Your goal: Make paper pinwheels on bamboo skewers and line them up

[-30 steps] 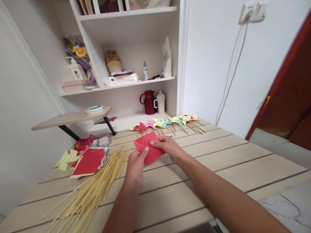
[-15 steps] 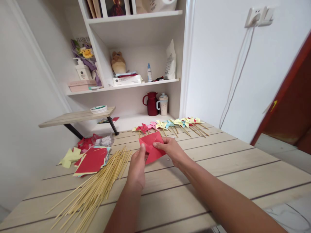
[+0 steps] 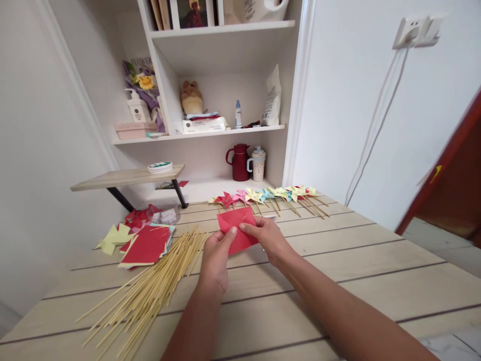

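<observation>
Spanning the whole lower view, a pale wooden plank table [image 3: 376, 260] carries all the work; behind it stands a white shelf unit [image 3: 225, 65] against the wall, with a small raised wooden board [image 3: 124, 176] on dark legs at its left foot. On the table's left side lies a loose bundle of bamboo sticks [image 3: 150, 291], fanned out from the near edge toward the centre. Just beyond the bundle sits a stack of paper squares [image 3: 146, 245], red sheet on top, with a few yellow cut pieces [image 3: 112, 238] beside it to the left. Along the far edge of the table runs a row of finished paper pinwheels [image 3: 270, 193] on sticks, in red, pink, yellow and blue. On the shelf base behind them stand a dark red jug [image 3: 239, 163] and a pale lidded cup [image 3: 257, 164], just beside each other. Above the table's centre, both hands hold one red paper piece [image 3: 236, 228], lifted off the surface and folded, its corner pointing away. Left hand [image 3: 216, 255]: grip pressed together, thumb on top of the paper's near left edge, pinching it. Right hand [image 3: 268, 235]: grip likewise pinching the paper at its near right edge, thumb tip close to the left thumb. The two thumb tips are near each other but not clearly touching.
</observation>
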### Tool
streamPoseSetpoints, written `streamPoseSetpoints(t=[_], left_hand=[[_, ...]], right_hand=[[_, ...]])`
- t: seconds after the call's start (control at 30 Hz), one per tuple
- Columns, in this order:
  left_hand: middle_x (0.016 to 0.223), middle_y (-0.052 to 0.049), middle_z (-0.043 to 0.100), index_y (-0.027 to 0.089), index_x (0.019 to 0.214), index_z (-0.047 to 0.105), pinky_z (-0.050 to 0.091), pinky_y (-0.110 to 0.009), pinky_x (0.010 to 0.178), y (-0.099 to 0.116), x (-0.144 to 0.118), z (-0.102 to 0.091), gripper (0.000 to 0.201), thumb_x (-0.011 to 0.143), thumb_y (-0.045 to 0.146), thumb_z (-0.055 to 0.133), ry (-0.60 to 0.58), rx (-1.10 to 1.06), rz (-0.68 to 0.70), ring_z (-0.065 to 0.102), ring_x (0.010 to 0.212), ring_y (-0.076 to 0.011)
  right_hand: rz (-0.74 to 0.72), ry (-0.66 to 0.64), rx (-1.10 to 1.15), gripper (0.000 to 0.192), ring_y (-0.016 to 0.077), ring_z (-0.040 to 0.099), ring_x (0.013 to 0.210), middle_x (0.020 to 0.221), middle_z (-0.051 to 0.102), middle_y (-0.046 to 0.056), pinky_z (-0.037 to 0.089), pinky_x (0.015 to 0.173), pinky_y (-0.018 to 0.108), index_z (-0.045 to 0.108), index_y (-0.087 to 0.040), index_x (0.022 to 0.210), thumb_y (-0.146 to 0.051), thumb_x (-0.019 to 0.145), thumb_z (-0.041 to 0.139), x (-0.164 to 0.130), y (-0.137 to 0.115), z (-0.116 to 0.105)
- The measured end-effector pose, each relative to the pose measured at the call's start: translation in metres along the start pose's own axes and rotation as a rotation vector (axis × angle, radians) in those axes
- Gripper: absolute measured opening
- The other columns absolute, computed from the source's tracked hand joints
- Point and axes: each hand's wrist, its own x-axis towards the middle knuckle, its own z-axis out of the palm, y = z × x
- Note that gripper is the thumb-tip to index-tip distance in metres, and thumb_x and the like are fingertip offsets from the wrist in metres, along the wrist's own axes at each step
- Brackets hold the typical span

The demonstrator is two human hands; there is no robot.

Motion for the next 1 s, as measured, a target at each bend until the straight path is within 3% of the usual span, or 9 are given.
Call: streamPoseSetpoints(t=[0.43, 0.63, 1.0], left_hand=[[0.084, -0.009, 0.079, 0.014, 0.086, 0.076, 0.052, -0.029, 0.076, 0.0049, -0.0013, -0.0014, 0.019, 0.07, 0.025, 0.078, 0.134, 0.049, -0.111, 0.073, 0.079, -0.0202], [0.09, -0.011, 0.078, 0.013, 0.097, 0.076, 0.054, -0.033, 0.082, 0.0027, -0.0007, -0.0003, 0.032, 0.07, 0.031, 0.079, 0.074, -0.02, -0.084, 0.073, 0.084, -0.0227], [0.09, -0.014, 0.078, 0.011, 0.096, 0.075, 0.056, -0.037, 0.084, 0.0044, 0.0025, -0.0053, 0.033, 0.068, 0.029, 0.081, 0.132, 0.013, -0.053, 0.074, 0.086, -0.0263]], right_hand=[[0.017, -0.057, 0.066, 0.029, 0.0174, 0.065, 0.067, 0.08, 0.076, 0.006, 0.049, 0.066, 0.029, 0.074, -0.016, 0.08, -0.038, 0.063, 0.083, -0.0005, 0.0019, 0.0014], [-0.005, -0.042, 0.099, 0.031, 0.019, 0.066, 0.068, 0.08, 0.076, 0.006, 0.049, 0.068, 0.03, 0.074, -0.017, 0.079, -0.04, 0.061, 0.085, -0.0014, 0.0015, 0.0038], [-0.007, -0.068, 0.091, 0.031, 0.0176, 0.061, 0.067, 0.073, 0.07, 0.003, 0.048, 0.068, 0.031, 0.069, -0.018, 0.078, -0.046, 0.07, 0.079, -0.0034, 0.0045, 0.0054]])
